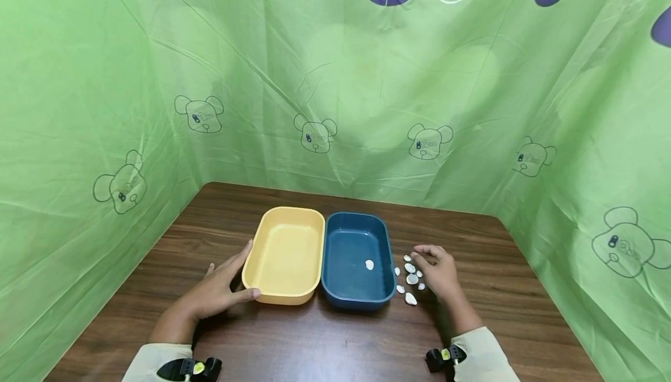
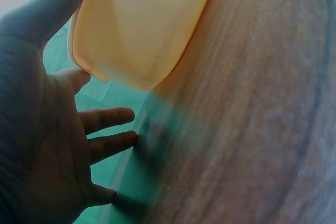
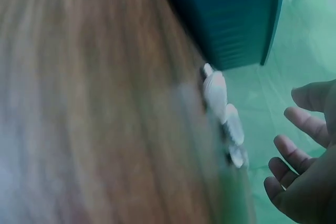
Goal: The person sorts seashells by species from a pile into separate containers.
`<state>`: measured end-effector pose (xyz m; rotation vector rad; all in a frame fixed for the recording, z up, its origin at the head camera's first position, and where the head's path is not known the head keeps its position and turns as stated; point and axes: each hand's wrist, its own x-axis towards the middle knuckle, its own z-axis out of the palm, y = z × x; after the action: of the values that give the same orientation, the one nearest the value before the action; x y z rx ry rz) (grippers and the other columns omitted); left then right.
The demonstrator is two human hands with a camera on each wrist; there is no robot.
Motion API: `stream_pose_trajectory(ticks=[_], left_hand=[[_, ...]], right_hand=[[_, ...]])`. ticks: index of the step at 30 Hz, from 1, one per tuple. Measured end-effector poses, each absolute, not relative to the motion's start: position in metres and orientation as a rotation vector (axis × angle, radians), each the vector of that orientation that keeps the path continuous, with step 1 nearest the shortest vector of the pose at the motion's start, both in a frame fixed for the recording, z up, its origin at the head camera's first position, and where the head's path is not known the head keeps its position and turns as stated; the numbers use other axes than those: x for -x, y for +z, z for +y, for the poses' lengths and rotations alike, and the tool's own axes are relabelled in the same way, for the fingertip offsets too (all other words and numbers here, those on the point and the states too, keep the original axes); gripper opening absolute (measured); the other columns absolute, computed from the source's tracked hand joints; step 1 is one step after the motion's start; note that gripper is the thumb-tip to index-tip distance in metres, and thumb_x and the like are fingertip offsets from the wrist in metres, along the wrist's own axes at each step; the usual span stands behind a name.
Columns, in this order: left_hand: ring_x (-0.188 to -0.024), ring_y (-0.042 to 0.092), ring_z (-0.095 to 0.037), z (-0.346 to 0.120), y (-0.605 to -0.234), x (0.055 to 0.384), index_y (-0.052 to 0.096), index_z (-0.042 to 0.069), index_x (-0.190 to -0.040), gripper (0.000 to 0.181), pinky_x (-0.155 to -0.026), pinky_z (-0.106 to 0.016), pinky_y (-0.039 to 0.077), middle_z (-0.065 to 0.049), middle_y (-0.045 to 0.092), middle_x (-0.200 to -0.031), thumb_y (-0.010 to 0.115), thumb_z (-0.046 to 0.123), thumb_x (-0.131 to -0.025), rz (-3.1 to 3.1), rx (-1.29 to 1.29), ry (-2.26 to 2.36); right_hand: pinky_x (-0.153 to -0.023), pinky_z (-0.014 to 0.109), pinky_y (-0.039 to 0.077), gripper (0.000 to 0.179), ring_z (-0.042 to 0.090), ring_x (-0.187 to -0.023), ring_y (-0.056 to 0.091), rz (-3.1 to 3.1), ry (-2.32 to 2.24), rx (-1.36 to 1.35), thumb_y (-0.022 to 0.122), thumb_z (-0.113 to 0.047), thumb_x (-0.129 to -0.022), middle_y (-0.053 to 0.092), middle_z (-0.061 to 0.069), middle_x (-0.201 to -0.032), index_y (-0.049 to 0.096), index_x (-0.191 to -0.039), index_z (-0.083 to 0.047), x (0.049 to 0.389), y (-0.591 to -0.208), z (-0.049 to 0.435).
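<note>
While white shells (image 1: 412,279) are clustered on the wooden surface (image 1: 335,341) just right of the blue bin (image 1: 351,239), with a single shell (image 1: 369,265) contained inside it, the right hand (image 1: 440,274) is held beside the cluster, its grip loosely parted, nothing seen to be held; contact with a shell cannot be told. The yellow bin (image 1: 290,260) is set alongside to the left, its left side and near corner touched by the left hand (image 1: 220,292), whose grip is spread wide. Behind the surface, a green printed cloth (image 1: 367,91) is hung.
</note>
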<state>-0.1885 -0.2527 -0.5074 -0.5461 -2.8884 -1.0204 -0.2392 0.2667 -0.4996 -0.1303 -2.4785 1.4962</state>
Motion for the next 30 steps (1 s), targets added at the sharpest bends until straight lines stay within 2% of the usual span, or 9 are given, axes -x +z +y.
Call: stream_pose_trajectory(ticks=[3, 9, 14, 18, 23, 26, 30], left_hand=[[-0.158, 0.035, -0.061, -0.252, -0.507, 0.189, 0.012, 0.024, -0.178, 0.113, -0.109, -0.1, 0.009, -0.024, 0.032, -0.178, 0.081, 0.053, -0.093, -2.893, 0.543, -1.021], [-0.157, 0.035, -0.062, -0.252, -0.506, 0.188, 0.012, 0.025, -0.178, 0.113, -0.108, -0.1, 0.009, -0.023, 0.032, -0.178, 0.081, 0.052, -0.093, -2.891, 0.544, -1.027], [-0.157, 0.034, -0.062, -0.251, -0.506, 0.187, 0.011, 0.026, -0.178, 0.113, -0.109, -0.1, 0.009, -0.024, 0.032, -0.178, 0.081, 0.052, -0.093, -2.894, 0.541, -1.034], [-0.158, 0.034, -0.061, -0.25, -0.506, 0.187, 0.012, 0.025, -0.178, 0.113, -0.11, -0.099, 0.009, -0.024, 0.032, -0.178, 0.081, 0.053, -0.093, -2.896, 0.539, -1.033], [-0.158, 0.034, -0.061, -0.251, -0.505, 0.187, 0.012, 0.024, -0.178, 0.113, -0.11, -0.099, 0.008, -0.024, 0.032, -0.178, 0.08, 0.053, -0.093, -2.898, 0.537, -1.033], [-0.158, 0.034, -0.061, -0.251, -0.505, 0.187, 0.012, 0.023, -0.178, 0.113, -0.11, -0.099, 0.008, -0.024, 0.033, -0.177, 0.081, 0.053, -0.093, -2.898, 0.536, -1.028], [-0.157, 0.035, -0.061, -0.251, -0.505, 0.188, 0.012, 0.023, -0.178, 0.114, -0.109, -0.099, 0.009, -0.024, 0.033, -0.177, 0.081, 0.053, -0.093, -2.9, 0.538, -1.024]], right_hand=[[-0.092, 0.013, 0.046, 0.03, 0.02, -0.121, 0.061, -2.486, 1.512, 0.134, 0.075, -0.012, -0.103, 0.069, 0.021, -0.134, 0.075, -0.127, 0.006, 0.241, -0.504, 0.272], [-0.101, 0.014, 0.047, 0.033, 0.005, -0.119, 0.06, -2.453, 1.545, 0.102, 0.077, -0.009, -0.102, 0.068, 0.024, -0.14, 0.074, -0.13, 0.008, 0.245, -0.514, 0.285], [-0.094, 0.003, 0.047, 0.035, -0.001, -0.119, 0.061, -2.479, 1.565, 0.024, 0.072, -0.007, -0.105, 0.064, 0.028, -0.148, 0.07, -0.135, 0.01, 0.245, -0.524, 0.298], [-0.092, 0.001, 0.046, 0.032, 0.009, -0.122, 0.065, -2.513, 1.516, 0.034, 0.069, -0.006, -0.107, 0.064, 0.027, -0.147, 0.071, -0.134, 0.01, 0.247, -0.529, 0.305], [-0.095, 0.003, 0.044, 0.027, 0.034, -0.131, 0.068, -2.605, 1.329, 0.05, 0.071, -0.007, -0.106, 0.066, 0.026, -0.144, 0.074, -0.127, 0.008, 0.252, -0.536, 0.308], [-0.099, 0.01, 0.046, 0.025, 0.04, -0.134, 0.066, -2.646, 1.263, 0.05, 0.071, -0.007, -0.106, 0.066, 0.025, -0.144, 0.075, -0.125, 0.009, 0.254, -0.538, 0.309], [-0.107, 0.028, 0.053, 0.023, 0.041, -0.135, 0.066, -2.661, 1.225, 0.047, 0.072, -0.007, -0.105, 0.068, 0.025, -0.143, 0.076, -0.121, 0.009, 0.255, -0.539, 0.308]])
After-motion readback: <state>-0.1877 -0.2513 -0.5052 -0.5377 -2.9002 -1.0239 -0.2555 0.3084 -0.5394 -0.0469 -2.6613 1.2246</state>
